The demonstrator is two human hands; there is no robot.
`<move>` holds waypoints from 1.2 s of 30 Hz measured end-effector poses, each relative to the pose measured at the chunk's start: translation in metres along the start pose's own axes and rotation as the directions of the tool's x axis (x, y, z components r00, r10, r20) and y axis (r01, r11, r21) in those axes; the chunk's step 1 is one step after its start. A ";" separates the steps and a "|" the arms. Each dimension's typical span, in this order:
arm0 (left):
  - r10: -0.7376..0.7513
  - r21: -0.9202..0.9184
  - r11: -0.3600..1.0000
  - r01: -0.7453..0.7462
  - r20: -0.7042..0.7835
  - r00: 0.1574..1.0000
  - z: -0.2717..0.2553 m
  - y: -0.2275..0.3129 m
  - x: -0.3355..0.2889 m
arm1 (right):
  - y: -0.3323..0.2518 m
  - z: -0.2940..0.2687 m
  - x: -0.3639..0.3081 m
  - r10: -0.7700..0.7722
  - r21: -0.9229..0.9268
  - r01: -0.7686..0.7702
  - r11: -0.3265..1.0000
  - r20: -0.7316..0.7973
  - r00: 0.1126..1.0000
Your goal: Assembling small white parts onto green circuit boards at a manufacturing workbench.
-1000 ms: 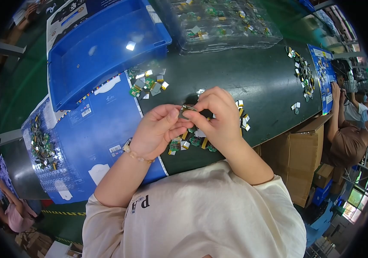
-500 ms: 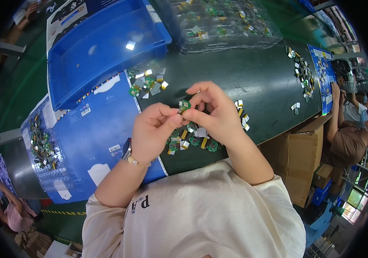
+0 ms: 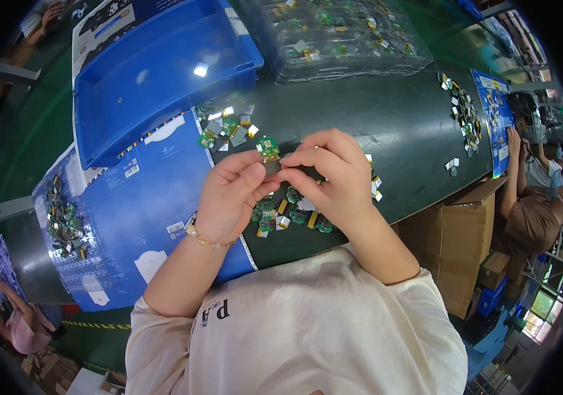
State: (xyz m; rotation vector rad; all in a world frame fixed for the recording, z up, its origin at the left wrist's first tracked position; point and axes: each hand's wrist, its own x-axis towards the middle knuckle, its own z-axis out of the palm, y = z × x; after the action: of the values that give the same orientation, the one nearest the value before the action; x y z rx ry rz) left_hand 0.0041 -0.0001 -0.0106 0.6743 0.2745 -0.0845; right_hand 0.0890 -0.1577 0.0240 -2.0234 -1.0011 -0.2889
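By the left hand (image 3: 229,197), at the centre of the frame, a flat grey piece (image 3: 272,167) is pinched between thumb and fingers; by the right hand (image 3: 340,178), its right edge is met with thumb and forefinger drawn close together, the other fingers curled. Above it stands a small green circuit board (image 3: 268,146), to all appearances joined to it, held clear of the worktop (image 3: 413,108). For good handling here, a light grip at the edges would seem wise: the grey piece kept flat, the joint to the board unstrained, the board's face left untouched by fingertips.

Just below the hands, a heap of boards and yellow-banded parts (image 3: 298,214) is spread, partly covered by the fingers. To the left, a large blue sheet (image 3: 150,204) is laid out, and beyond the fingers, left of centre, a smaller cluster of parts (image 3: 229,128) is seen. Farther up, a blue tray (image 3: 163,108) is set at the upper left, a stack of clear plastic trays (image 3: 354,66) at top centre, loaded with similar pieces. At the right, another scatter of parts (image 3: 467,118) is strung along the worktop.

And what is lost to view? The underside of the grey piece is hidden, and the exact contact of the right fingertips is hard to make out; how firmly they are pressed cannot be told. The clear stack is cut off by the top edge, and its contents are blurred by the plastic.
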 end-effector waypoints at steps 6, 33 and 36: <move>0.076 0.175 0.982 -0.071 -0.020 0.997 -0.001 -0.003 -0.002 | -0.001 -0.003 0.002 0.034 0.002 -0.034 0.999 0.028 0.999; 0.076 0.030 0.997 -0.072 -0.168 0.983 -0.004 0.005 0.007 | 0.024 -0.012 0.010 0.026 -0.022 -0.023 0.999 0.176 0.984; 0.066 -0.104 0.992 -0.077 -0.106 0.992 -0.008 0.010 0.007 | 0.040 -0.026 0.015 0.088 -0.164 -0.046 0.985 0.258 0.962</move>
State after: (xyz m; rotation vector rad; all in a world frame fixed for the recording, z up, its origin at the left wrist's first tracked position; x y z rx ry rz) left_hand 0.0105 0.0132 -0.0122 0.5815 0.3505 0.0331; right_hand 0.1322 -0.1826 0.0243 -2.2781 -1.0979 -0.0616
